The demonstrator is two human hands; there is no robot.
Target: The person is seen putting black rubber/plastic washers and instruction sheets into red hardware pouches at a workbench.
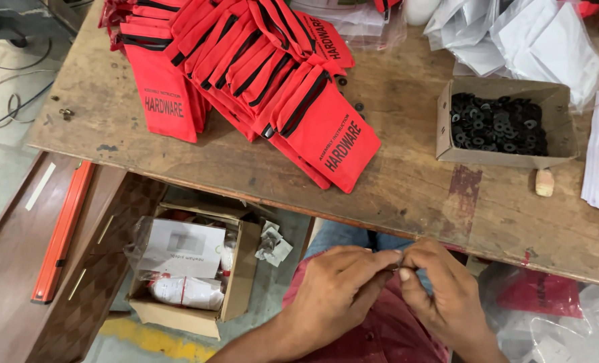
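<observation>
Below the front edge of the wooden table [407, 195], over my lap, my left hand [336, 289] and my right hand [441, 292] meet fingertip to fingertip. Between the pinched fingers sits a tiny object, too small to identify. A fanned pile of red fabric pouches [259, 74] with black trim lies on the table's far left and middle. To the right stands a small cardboard box [447, 128] filled with several black washers [498, 124].
White plastic bags [535, 37] are heaped at the back right. A small tan piece [545, 182] lies near the box. On the floor at left stand an open carton [235, 282] with bagged goods and an orange level [64, 232] on a wooden board.
</observation>
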